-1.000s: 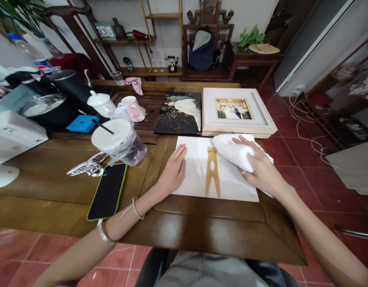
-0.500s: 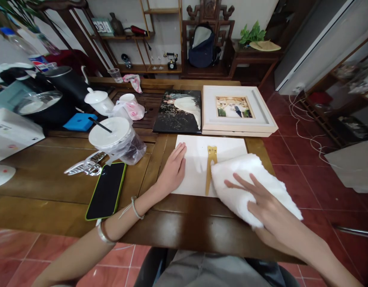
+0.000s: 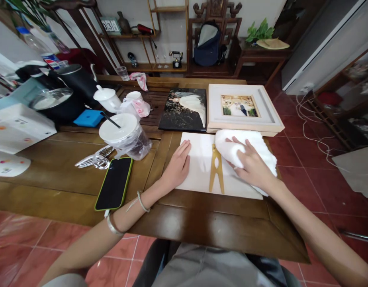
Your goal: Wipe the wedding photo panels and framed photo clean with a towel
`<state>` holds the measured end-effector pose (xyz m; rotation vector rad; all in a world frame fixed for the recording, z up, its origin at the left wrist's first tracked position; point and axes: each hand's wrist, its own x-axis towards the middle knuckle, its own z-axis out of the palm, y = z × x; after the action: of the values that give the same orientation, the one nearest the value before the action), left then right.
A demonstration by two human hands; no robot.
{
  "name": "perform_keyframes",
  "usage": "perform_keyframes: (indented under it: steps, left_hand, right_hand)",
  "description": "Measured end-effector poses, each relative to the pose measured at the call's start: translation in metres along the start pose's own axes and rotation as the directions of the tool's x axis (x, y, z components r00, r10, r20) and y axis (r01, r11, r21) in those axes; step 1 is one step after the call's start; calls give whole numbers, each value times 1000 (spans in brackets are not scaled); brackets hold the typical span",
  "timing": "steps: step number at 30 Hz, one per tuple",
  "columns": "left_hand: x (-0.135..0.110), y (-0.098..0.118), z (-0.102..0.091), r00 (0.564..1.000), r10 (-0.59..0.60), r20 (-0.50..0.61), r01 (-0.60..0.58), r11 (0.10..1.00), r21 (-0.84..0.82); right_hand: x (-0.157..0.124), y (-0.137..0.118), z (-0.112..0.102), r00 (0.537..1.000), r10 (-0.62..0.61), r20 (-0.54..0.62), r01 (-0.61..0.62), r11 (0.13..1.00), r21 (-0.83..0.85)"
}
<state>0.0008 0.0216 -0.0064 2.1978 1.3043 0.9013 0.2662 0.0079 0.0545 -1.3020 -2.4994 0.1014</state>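
A white board [image 3: 197, 167] lies flat on the wooden table in front of me. On it rests a gold A-shaped piece [image 3: 216, 167] with two legs pointing toward me and an oval hole, perhaps a stand. My left hand [image 3: 177, 165] lies flat on the board's left edge, fingers stretched out. My right hand [image 3: 252, 164] grips a fluffy white towel [image 3: 266, 149], pressed down over the board's upper right part. The towel's left edge comes close to the top of the gold piece.
Behind the board are a black wedding photo panel [image 3: 184, 111] and a white-framed picture [image 3: 214, 101]. To the left are a phone [image 3: 114, 183], a silver metallic object [image 3: 96, 158], a lidded cup with a straw [image 3: 121, 127], a teapot [image 3: 108, 99] and a blue box [image 3: 87, 118].
My right hand has pushed the towel away from me, up toward the framed picture. Both legs of the gold piece and the board's lower right corner now show. My left hand stays on the board.
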Motion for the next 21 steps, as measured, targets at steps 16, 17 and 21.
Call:
perform_keyframes:
  steps: [16, 17, 21]
  left_hand:
    - [2, 3, 0, 1000, -15, 4, 15, 1000, 5]
    - [2, 3, 0, 1000, -15, 3, 15, 1000, 7]
    - [2, 2, 2, 1000, -17, -6, 17, 1000, 16]
  right_hand:
    - [-64, -55, -9, 977, -162, 136, 156, 986, 56]
    - [-66, -56, -9, 978, -169, 124, 161, 984, 70]
    - [-67, -40, -15, 984, -174, 41, 167, 977, 129]
